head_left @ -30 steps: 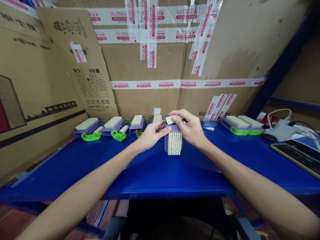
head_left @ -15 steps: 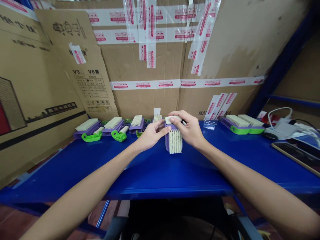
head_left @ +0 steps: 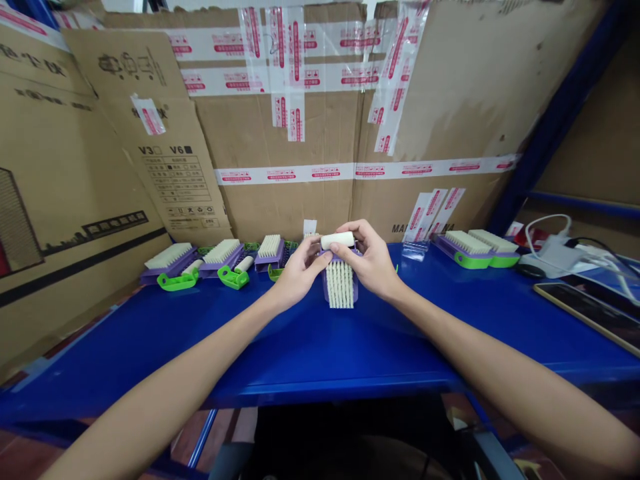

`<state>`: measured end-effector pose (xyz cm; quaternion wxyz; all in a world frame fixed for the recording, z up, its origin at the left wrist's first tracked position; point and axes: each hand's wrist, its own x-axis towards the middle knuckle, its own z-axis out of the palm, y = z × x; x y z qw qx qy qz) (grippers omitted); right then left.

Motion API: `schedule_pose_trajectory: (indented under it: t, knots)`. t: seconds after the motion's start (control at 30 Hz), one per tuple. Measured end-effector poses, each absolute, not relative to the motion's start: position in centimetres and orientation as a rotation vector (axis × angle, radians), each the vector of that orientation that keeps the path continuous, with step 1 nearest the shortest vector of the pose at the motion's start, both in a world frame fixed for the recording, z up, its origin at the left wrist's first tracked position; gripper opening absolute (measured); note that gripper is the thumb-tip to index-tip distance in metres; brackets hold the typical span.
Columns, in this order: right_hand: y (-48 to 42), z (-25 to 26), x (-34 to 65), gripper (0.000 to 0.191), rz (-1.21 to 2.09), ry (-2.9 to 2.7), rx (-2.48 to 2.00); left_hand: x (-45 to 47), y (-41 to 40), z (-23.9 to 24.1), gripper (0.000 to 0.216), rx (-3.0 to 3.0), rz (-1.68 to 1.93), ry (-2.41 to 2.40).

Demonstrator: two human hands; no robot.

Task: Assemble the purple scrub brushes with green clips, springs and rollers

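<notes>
Between my hands, above the blue table, is a purple brush point(head_left: 341, 283) with cream bristles in rows facing me. A white cylindrical roller point(head_left: 337, 241) lies crosswise at the brush's top end. My left hand point(head_left: 297, 272) is closed on the brush from the left, its thumb at the upper edge and its fingertips by the roller's left end. My right hand point(head_left: 373, 259) is closed around the roller's right end, thumb pressed near its lower edge. The fingers behind the brush are hidden, as is the joint between roller and brush.
Several purple brushes point(head_left: 220, 252) with loose green frames point(head_left: 233, 277) stand along the back left. Two green-edged brushes point(head_left: 473, 259) are at the back right, near a phone point(head_left: 590, 310) and a white charger with cables point(head_left: 555, 260). Taped cardboard point(head_left: 285, 207) walls the back of the blue table point(head_left: 300, 360).
The brush has turned to face me more squarely, and the roller now sits more level across its top. My view has shifted slightly; both hands keep their hold.
</notes>
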<state>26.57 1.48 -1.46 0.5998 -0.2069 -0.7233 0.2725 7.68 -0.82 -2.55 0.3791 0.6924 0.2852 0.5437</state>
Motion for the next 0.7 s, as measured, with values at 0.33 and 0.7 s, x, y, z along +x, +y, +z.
schedule_pose_trajectory:
  t: [0.33,0.7]
  knots:
    - [1.1,-1.2,26.5,0.029,0.559,-1.749,-0.468,7.6,-1.6,-1.4,0.036,1.882,1.626,0.819]
    - [1.8,-1.6,26.3,0.049,0.728,-1.683,-0.443,7.5,-1.0,-1.9,0.03,1.958,1.637,0.841]
